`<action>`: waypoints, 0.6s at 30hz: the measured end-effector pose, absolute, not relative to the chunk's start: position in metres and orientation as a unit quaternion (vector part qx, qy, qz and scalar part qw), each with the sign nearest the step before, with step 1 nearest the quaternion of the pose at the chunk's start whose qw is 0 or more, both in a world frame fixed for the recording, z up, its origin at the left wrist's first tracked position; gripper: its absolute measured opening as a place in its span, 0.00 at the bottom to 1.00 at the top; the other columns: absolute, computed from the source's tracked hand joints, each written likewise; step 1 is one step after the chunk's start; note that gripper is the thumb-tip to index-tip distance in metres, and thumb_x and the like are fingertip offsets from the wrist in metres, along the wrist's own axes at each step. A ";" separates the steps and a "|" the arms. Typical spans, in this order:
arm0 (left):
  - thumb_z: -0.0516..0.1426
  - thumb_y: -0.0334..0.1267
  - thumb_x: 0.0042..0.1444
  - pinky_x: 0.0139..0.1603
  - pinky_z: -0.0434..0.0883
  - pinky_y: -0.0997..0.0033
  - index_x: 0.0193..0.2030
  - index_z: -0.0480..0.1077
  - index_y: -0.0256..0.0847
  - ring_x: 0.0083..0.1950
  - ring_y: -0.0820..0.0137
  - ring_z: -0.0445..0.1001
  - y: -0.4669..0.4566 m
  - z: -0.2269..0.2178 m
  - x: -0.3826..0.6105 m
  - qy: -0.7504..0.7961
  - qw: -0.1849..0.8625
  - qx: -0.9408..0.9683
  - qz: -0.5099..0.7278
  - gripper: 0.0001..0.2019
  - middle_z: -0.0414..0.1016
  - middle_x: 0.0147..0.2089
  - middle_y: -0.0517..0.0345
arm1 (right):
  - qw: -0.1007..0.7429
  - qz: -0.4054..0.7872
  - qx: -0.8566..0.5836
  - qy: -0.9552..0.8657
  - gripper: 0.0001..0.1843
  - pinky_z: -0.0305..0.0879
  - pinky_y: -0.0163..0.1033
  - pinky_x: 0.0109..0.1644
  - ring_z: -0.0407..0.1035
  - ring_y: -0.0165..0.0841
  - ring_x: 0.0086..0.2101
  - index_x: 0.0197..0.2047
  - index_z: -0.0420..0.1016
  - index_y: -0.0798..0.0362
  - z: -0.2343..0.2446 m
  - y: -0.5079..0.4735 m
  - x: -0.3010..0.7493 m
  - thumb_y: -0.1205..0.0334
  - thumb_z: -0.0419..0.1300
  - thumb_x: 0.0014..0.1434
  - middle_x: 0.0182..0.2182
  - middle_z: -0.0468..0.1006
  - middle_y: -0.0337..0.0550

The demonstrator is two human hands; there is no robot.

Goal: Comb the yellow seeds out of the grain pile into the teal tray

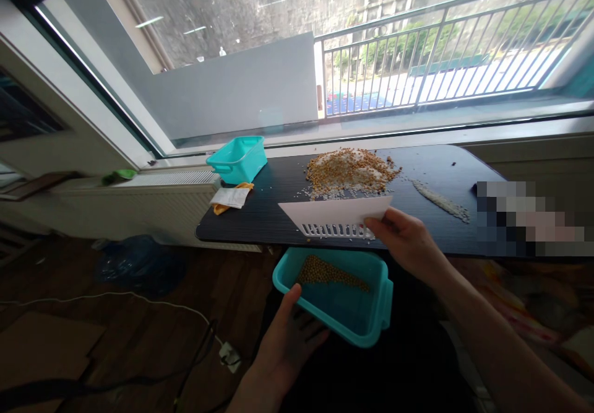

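My right hand [408,239] pinches the right end of a white card [334,212] with a row of slots cut along its lower edge. The card is held over the dark tabletop, just in front of a heap of soybeans mixed with white rice [350,171]. Below the table edge, a turquoise tub [343,320] with soybeans [322,272] inside sits at my lap. My left hand [290,339] grips this tub at its near left side, thumb on the rim and fingers underneath.
A second turquoise tub [245,159] stands at the table's back left, beside a white and yellow packet [232,197]. To the right of the heap lies a strip of rice [440,201]. A blurred patch [529,218] covers the table's right end. Window glass [241,91] rises behind.
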State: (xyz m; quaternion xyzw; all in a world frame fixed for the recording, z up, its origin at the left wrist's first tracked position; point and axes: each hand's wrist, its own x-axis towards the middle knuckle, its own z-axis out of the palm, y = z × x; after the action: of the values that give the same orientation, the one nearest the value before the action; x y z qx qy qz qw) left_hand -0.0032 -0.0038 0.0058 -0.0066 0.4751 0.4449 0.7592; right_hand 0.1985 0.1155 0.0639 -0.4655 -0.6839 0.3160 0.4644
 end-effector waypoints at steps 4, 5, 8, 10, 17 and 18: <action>0.54 0.53 0.53 0.55 0.65 0.57 0.59 0.59 0.37 0.52 0.56 0.72 -0.005 0.007 -0.013 0.483 0.745 -0.009 0.461 0.30 0.68 0.56 0.41 | 0.454 0.352 -0.450 -0.683 0.14 0.67 0.36 0.32 0.69 0.32 0.29 0.37 0.76 0.53 0.058 0.113 0.199 0.52 0.59 0.52 0.29 0.78 0.41; 0.54 0.53 0.53 0.55 0.66 0.57 0.59 0.59 0.37 0.52 0.57 0.72 -0.005 0.007 -0.015 0.487 0.741 -0.009 0.462 0.30 0.69 0.56 0.41 | 0.456 0.361 -0.450 -0.678 0.15 0.68 0.36 0.33 0.70 0.32 0.29 0.37 0.76 0.53 0.059 0.110 0.201 0.51 0.60 0.52 0.30 0.79 0.41; 0.54 0.54 0.53 0.54 0.66 0.56 0.59 0.59 0.38 0.52 0.56 0.73 -0.005 0.007 -0.018 0.493 0.734 -0.014 0.466 0.30 0.69 0.55 0.41 | 0.480 0.347 -0.491 -0.638 0.13 0.67 0.36 0.31 0.69 0.32 0.28 0.32 0.76 0.50 0.068 0.101 0.215 0.50 0.62 0.49 0.28 0.77 0.39; 0.54 0.53 0.53 0.54 0.66 0.55 0.59 0.59 0.38 0.52 0.56 0.72 -0.006 0.006 -0.017 0.490 0.735 -0.020 0.469 0.30 0.69 0.55 0.41 | 0.517 0.292 -0.553 -0.584 0.13 0.64 0.35 0.26 0.67 0.31 0.23 0.26 0.73 0.49 0.076 0.096 0.230 0.48 0.63 0.47 0.22 0.73 0.38; 0.56 0.51 0.53 0.54 0.67 0.55 0.58 0.60 0.37 0.52 0.55 0.72 -0.008 0.005 -0.002 0.465 0.755 -0.033 0.460 0.29 0.70 0.55 0.42 | 0.572 0.231 -0.628 -0.475 0.11 0.65 0.38 0.24 0.67 0.33 0.21 0.30 0.74 0.48 0.079 0.081 0.266 0.50 0.63 0.49 0.22 0.75 0.41; 0.56 0.51 0.53 0.54 0.67 0.55 0.58 0.60 0.37 0.52 0.55 0.72 -0.008 0.005 0.001 0.464 0.759 -0.032 0.455 0.29 0.70 0.56 0.42 | 0.564 0.250 -0.618 -0.487 0.12 0.65 0.39 0.23 0.68 0.34 0.21 0.31 0.75 0.48 0.074 0.080 0.265 0.50 0.63 0.48 0.22 0.76 0.41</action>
State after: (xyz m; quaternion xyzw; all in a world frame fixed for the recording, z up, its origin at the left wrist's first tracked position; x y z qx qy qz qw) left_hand 0.0005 -0.0082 0.0053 -0.0323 0.4644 0.4547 0.7593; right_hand 0.2649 0.0797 0.0742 -0.6183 -0.4870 0.2504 0.5637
